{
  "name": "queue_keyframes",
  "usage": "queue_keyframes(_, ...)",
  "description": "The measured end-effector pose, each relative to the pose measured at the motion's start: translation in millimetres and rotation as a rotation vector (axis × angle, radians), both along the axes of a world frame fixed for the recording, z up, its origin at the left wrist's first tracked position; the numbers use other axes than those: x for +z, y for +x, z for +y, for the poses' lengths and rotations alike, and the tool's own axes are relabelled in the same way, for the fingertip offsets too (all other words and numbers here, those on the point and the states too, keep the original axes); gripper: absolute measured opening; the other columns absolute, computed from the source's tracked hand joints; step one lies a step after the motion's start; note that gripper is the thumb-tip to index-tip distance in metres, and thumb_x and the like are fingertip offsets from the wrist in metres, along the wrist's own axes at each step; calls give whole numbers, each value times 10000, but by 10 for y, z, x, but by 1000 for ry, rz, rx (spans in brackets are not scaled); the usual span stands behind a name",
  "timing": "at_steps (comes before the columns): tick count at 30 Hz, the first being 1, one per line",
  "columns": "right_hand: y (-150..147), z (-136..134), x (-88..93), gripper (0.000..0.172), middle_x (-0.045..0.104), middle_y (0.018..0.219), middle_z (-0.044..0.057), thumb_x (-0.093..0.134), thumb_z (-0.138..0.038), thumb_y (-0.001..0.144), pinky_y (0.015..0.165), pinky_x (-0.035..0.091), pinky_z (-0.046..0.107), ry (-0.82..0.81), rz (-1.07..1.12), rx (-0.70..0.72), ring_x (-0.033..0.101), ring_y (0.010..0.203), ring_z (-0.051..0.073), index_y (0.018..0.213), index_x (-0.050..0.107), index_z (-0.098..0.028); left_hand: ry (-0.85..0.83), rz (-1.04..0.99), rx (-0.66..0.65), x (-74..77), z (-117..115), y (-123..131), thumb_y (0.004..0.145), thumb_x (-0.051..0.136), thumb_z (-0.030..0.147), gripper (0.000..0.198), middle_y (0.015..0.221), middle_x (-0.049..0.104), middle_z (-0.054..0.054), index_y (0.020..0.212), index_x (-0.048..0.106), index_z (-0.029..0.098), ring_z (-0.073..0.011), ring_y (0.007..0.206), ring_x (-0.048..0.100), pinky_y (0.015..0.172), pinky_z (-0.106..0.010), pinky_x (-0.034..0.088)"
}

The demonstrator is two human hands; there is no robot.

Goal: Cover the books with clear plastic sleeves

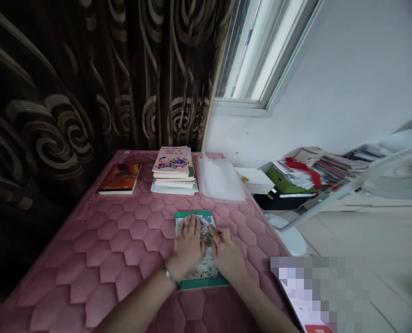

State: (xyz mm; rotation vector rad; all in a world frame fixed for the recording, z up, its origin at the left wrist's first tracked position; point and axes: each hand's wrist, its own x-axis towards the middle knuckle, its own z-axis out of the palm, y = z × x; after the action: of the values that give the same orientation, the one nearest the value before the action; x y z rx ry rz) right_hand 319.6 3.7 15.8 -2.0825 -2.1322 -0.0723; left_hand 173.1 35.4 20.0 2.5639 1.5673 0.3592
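A book with a green border and a colourful illustrated cover (206, 268) lies closed on the pink quilted surface in front of me. My left hand (189, 243) rests on its upper left part, fingers stretched out, slightly blurred. On the right side of the cover lies my right hand (228, 252), its index finger extended toward the middle and the other fingers loosely bent. Neither hand grips anything. Between and under the hands, part of the cover is hidden.
Beyond the book stands a stack of books (174, 169), with an orange-brown book (120, 179) to its left and clear plastic sheets (221, 180) to its right. A patterned curtain (150, 69) hangs behind. A white fan (396, 171) and a green box (285, 180) are at the right.
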Motion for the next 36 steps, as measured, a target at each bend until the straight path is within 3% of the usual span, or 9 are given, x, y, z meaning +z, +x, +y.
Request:
queue_keyframes(4, 51, 215, 48, 443, 571, 1167, 121, 356, -292, 962, 902, 425, 366, -22, -20, 16, 537, 1048, 254, 1391, 462, -254, 26, -12, -226, -32, -511, -207, 908, 422, 405, 635, 1565, 214, -73, 1486, 241, 214, -258, 1426, 211, 1153, -463, 202)
queue_keyframes(7, 31, 422, 95, 471, 563, 1211, 164, 300, -294, 976, 855, 464, 364, -100, 0, 15, 583, 1014, 257, 1418, 420, -186, -22, -50, -23, -17, -680, -370, 899, 450, 286, 540, 1527, 318, -50, 1431, 360, 308, -284, 1354, 348, 1085, -497, 318)
queue_keyframes(10, -47, 540, 116, 480, 512, 1295, 218, 271, -225, 968, 740, 509, 338, -167, 13, -30, 655, 927, 256, 1424, 398, -142, -140, -160, 274, 44, -616, -431, 889, 388, 122, 419, 1321, 533, -106, 1250, 568, 235, -248, 1190, 513, 988, -414, 427)
queue_keyframes(16, -214, 545, 125, 491, 552, 1233, 255, 258, -152, 945, 675, 535, 347, -205, 20, -63, 696, 852, 271, 1410, 408, -104, -358, -351, 434, 162, -298, -415, 897, 370, 54, 283, 1028, 626, -91, 1001, 607, 169, -173, 970, 608, 850, -283, 474)
queue_keyframes(21, -483, 574, 110, 471, 570, 1229, 225, 288, -208, 963, 732, 526, 312, -188, 104, 15, 678, 916, 246, 1413, 411, -142, -276, -240, 500, 195, -105, -734, 874, 333, -9, 377, 1017, 627, -91, 1078, 587, 180, -167, 948, 614, 849, -279, 468)
queue_keyframes(25, -691, 657, 104, 466, 610, 1186, 183, 286, -254, 975, 764, 518, 320, -147, 57, 122, 664, 939, 248, 1419, 406, -173, -97, -9, 532, 172, -86, -1020, 858, 346, -7, 448, 1215, 549, -134, 1205, 552, 187, -188, 953, 624, 847, -334, 493)
queue_keyframes(28, -731, 716, 102, 468, 615, 1195, 171, 284, -275, 976, 767, 519, 335, -155, 55, 170, 667, 917, 247, 1418, 407, -183, 96, 147, 382, 132, -203, -1016, 866, 447, 78, 413, 1402, 436, -141, 1244, 555, 204, -268, 1110, 564, 934, -435, 465)
queue_keyframes(32, -663, 711, 118, 461, 603, 1224, 142, 288, -290, 982, 842, 488, 298, -144, 88, 225, 635, 998, 223, 1410, 423, -183, 77, 111, -137, 38, -463, -798, 903, 457, 194, 481, 1502, 370, -25, 1379, 442, 256, -235, 1342, 369, 1113, -428, 321)
queue_keyframes(36, -525, 562, 138, 477, 591, 1210, 132, 356, -400, 966, 871, 464, 325, -129, 86, 235, 602, 1033, 235, 1410, 427, -241, 45, 53, -208, -47, -652, -669, 943, 382, 371, 593, 1548, 272, -4, 1492, 208, 229, -251, 1433, 182, 1163, -516, 184)
